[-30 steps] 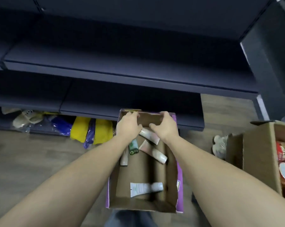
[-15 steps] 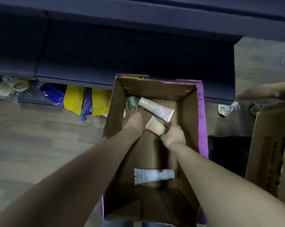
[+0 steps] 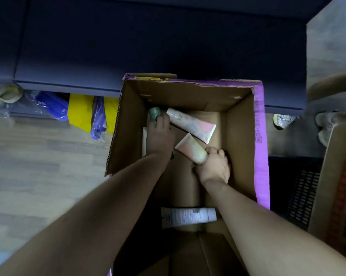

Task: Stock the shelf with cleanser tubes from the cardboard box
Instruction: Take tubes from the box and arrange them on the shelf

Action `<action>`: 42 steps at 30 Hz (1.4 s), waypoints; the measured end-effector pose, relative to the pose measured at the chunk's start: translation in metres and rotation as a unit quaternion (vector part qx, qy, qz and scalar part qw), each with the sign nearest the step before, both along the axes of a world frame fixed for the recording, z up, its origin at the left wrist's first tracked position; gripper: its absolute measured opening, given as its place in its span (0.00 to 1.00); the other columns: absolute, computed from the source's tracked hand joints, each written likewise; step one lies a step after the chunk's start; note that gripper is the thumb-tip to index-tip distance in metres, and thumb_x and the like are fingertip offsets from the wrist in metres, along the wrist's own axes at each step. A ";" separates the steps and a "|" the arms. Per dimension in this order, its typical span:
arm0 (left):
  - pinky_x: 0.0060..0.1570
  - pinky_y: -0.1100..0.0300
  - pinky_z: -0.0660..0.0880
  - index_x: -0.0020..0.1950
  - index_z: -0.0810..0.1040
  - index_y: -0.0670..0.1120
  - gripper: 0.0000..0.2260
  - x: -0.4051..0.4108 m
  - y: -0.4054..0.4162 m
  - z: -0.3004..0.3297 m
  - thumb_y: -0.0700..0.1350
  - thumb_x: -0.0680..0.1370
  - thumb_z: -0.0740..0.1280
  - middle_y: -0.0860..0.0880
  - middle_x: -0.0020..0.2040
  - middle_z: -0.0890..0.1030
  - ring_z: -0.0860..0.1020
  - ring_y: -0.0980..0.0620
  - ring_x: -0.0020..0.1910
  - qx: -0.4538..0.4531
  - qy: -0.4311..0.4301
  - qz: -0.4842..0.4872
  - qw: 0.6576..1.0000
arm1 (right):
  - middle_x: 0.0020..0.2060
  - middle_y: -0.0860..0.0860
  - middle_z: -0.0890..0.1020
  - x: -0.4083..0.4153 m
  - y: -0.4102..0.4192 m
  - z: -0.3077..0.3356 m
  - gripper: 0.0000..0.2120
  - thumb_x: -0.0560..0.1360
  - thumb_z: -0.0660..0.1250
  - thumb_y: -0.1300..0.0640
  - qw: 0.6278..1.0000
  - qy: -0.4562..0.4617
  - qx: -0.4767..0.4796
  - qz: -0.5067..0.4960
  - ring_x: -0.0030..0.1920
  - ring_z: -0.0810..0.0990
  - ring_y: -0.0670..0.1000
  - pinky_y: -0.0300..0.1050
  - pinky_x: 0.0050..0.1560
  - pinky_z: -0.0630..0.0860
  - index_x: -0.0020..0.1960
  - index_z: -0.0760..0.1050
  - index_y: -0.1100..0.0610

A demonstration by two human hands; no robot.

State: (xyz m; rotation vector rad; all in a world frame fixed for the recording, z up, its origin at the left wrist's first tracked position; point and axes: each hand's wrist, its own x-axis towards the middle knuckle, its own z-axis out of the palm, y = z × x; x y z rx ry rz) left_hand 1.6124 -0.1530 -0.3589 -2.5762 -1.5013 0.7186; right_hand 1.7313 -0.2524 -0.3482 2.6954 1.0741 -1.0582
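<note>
— Where is the tube being picked?

— A short pastel pink-and-yellow cleanser tube [image 3: 190,149] sits inside the open brown cardboard box with purple edges [image 3: 260,136]. The right hand [image 3: 213,166] grips it at its cap end, fingers curled round it. Its long axis runs diagonally: the flat crimped end points up and away to the left of that hand, the cap end is buried in the fist.

— And the other hand?

— The left hand [image 3: 160,136] reaches deeper into the box, left of the right hand. Its fingertips are on a dark green tube [image 3: 154,114] at the far left corner; whether they actually clasp it I cannot tell. A sliver of a pale tube [image 3: 144,142] shows just beside that hand's left edge.

— Anything else in the box?

— A longer white tube with pink and blue patches [image 3: 191,124] lies just beyond the right hand, slanting from upper left to lower right, crimped end toward the right. Nearer the body, between the two forearms, a white tube with printed label text [image 3: 188,217] lies crosswise.

— Outside the box?

— Past both hands, a dark blue shelf [image 3: 148,46]. Under it, left of the left hand, yellow and blue plastic-wrapped packages [image 3: 82,110] lie on the grey wood-look floor [image 3: 38,166]. Right of the right hand stands another brown cardboard carton [image 3: 339,186].
</note>
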 end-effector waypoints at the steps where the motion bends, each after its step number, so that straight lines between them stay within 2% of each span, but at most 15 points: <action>1: 0.63 0.50 0.64 0.69 0.72 0.45 0.17 0.002 0.000 0.000 0.45 0.81 0.57 0.40 0.73 0.60 0.63 0.41 0.69 0.004 0.015 -0.012 1.000 | 0.60 0.53 0.72 0.001 -0.001 0.001 0.26 0.68 0.74 0.54 1.000 0.008 -0.001 -0.012 0.61 0.73 0.57 0.46 0.57 0.71 0.65 0.72 0.50; 5: 0.67 0.46 0.61 0.67 0.75 0.47 0.16 0.002 0.006 0.005 0.48 0.81 0.60 0.41 0.69 0.63 0.63 0.42 0.67 0.000 0.054 -0.061 0.997 | 0.60 0.55 0.73 0.007 -0.004 0.007 0.26 0.69 0.74 0.53 0.998 0.051 0.002 -0.045 0.58 0.76 0.58 0.46 0.54 0.73 0.65 0.72 0.52; 9: 0.68 0.44 0.60 0.68 0.71 0.46 0.16 0.001 0.006 0.020 0.43 0.81 0.57 0.40 0.67 0.66 0.65 0.40 0.66 -0.025 -0.003 -0.086 0.996 | 0.59 0.56 0.76 0.007 -0.009 0.016 0.25 0.69 0.75 0.50 0.994 0.073 0.006 -0.080 0.59 0.77 0.58 0.45 0.55 0.73 0.63 0.73 0.56; 13: 0.62 0.51 0.67 0.68 0.68 0.46 0.18 0.001 0.002 0.040 0.39 0.79 0.61 0.42 0.62 0.75 0.72 0.41 0.63 -0.130 -0.183 0.091 0.970 | 0.59 0.59 0.78 0.004 -0.010 0.032 0.27 0.71 0.73 0.48 0.988 0.087 -0.008 -0.129 0.61 0.77 0.60 0.47 0.56 0.74 0.64 0.69 0.61; 15: 0.54 0.52 0.74 0.64 0.70 0.47 0.16 -0.001 0.002 0.050 0.43 0.77 0.68 0.43 0.54 0.80 0.78 0.42 0.54 -0.189 -0.307 0.237 0.902 | 0.59 0.60 0.79 0.004 -0.008 0.040 0.28 0.72 0.72 0.48 0.986 0.088 -0.006 -0.144 0.60 0.77 0.60 0.48 0.57 0.74 0.64 0.69 0.62; 18: 0.54 0.58 0.74 0.63 0.74 0.48 0.18 -0.005 -0.001 0.059 0.46 0.75 0.72 0.48 0.54 0.81 0.79 0.48 0.52 -0.265 -0.436 0.389 0.767 | 0.58 0.60 0.80 0.002 -0.005 0.051 0.27 0.73 0.71 0.48 0.984 0.091 0.006 -0.152 0.60 0.78 0.60 0.47 0.55 0.74 0.64 0.69 0.62; 22: 0.57 0.54 0.77 0.59 0.77 0.45 0.19 -0.016 -0.009 0.072 0.55 0.74 0.71 0.46 0.55 0.83 0.81 0.49 0.51 -0.344 -0.502 0.451 0.653 | 0.57 0.59 0.80 -0.002 -0.004 0.066 0.25 0.73 0.71 0.48 0.982 0.092 0.026 -0.162 0.58 0.79 0.61 0.47 0.53 0.75 0.63 0.70 0.61; 26: 0.60 0.48 0.74 0.61 0.75 0.50 0.17 -0.020 -0.021 0.096 0.60 0.79 0.63 0.49 0.54 0.82 0.80 0.47 0.53 -0.468 -0.529 0.572 0.417 | 0.55 0.59 0.81 -0.007 -0.009 0.080 0.22 0.73 0.71 0.49 0.982 0.086 0.047 -0.161 0.56 0.79 0.61 0.47 0.52 0.75 0.60 0.71 0.61; 27: 0.57 0.48 0.76 0.60 0.75 0.50 0.17 -0.021 -0.025 0.101 0.59 0.78 0.64 0.48 0.52 0.82 0.81 0.48 0.51 -0.481 -0.531 0.585 0.380 | 0.55 0.59 0.81 -0.007 -0.011 0.083 0.22 0.73 0.71 0.49 0.982 0.084 0.051 -0.161 0.56 0.79 0.61 0.48 0.52 0.75 0.59 0.71 0.61; 28: 0.52 0.50 0.78 0.59 0.75 0.48 0.15 -0.021 -0.030 0.105 0.57 0.78 0.66 0.47 0.49 0.82 0.81 0.49 0.46 -0.484 -0.536 0.584 0.370 | 0.55 0.59 0.81 -0.008 -0.013 0.086 0.22 0.73 0.71 0.49 0.983 0.081 0.053 -0.159 0.56 0.79 0.61 0.47 0.51 0.75 0.59 0.71 0.61; 30: 0.42 0.56 0.78 0.57 0.74 0.47 0.14 -0.024 -0.039 0.111 0.47 0.75 0.73 0.46 0.43 0.80 0.79 0.50 0.37 -0.454 -0.543 0.568 0.420 | 0.55 0.58 0.81 -0.009 -0.016 0.094 0.22 0.73 0.71 0.48 0.984 0.076 0.056 -0.152 0.55 0.80 0.61 0.47 0.50 0.75 0.58 0.71 0.60; 33: 0.41 0.58 0.76 0.53 0.72 0.47 0.15 -0.027 -0.049 0.122 0.39 0.71 0.74 0.47 0.42 0.79 0.78 0.48 0.40 -0.376 -0.491 0.534 0.576 | 0.53 0.57 0.81 -0.011 -0.018 0.107 0.24 0.70 0.73 0.45 0.984 0.071 0.069 -0.145 0.53 0.80 0.61 0.50 0.49 0.77 0.57 0.71 0.58; 34: 0.43 0.57 0.78 0.53 0.71 0.46 0.16 -0.028 -0.052 0.126 0.40 0.71 0.74 0.47 0.44 0.79 0.79 0.47 0.43 -0.351 -0.481 0.526 0.607 | 0.53 0.57 0.81 -0.012 -0.019 0.112 0.25 0.70 0.73 0.44 0.985 0.069 0.076 -0.141 0.54 0.80 0.61 0.50 0.49 0.76 0.58 0.71 0.58; 37: 0.49 0.54 0.79 0.61 0.64 0.43 0.26 -0.032 -0.059 0.137 0.42 0.68 0.74 0.45 0.51 0.78 0.80 0.47 0.49 -0.319 -0.466 0.516 0.644 | 0.56 0.57 0.80 -0.015 -0.018 0.127 0.29 0.70 0.73 0.41 0.985 0.062 0.109 -0.120 0.56 0.79 0.61 0.50 0.49 0.74 0.61 0.71 0.59; 42: 0.52 0.56 0.77 0.60 0.64 0.44 0.24 -0.033 -0.072 0.162 0.43 0.70 0.73 0.45 0.54 0.76 0.78 0.46 0.53 -0.259 -0.475 0.508 0.671 | 0.56 0.56 0.78 -0.021 -0.018 0.154 0.28 0.72 0.70 0.40 0.976 0.052 0.193 -0.092 0.56 0.78 0.60 0.51 0.50 0.76 0.62 0.72 0.58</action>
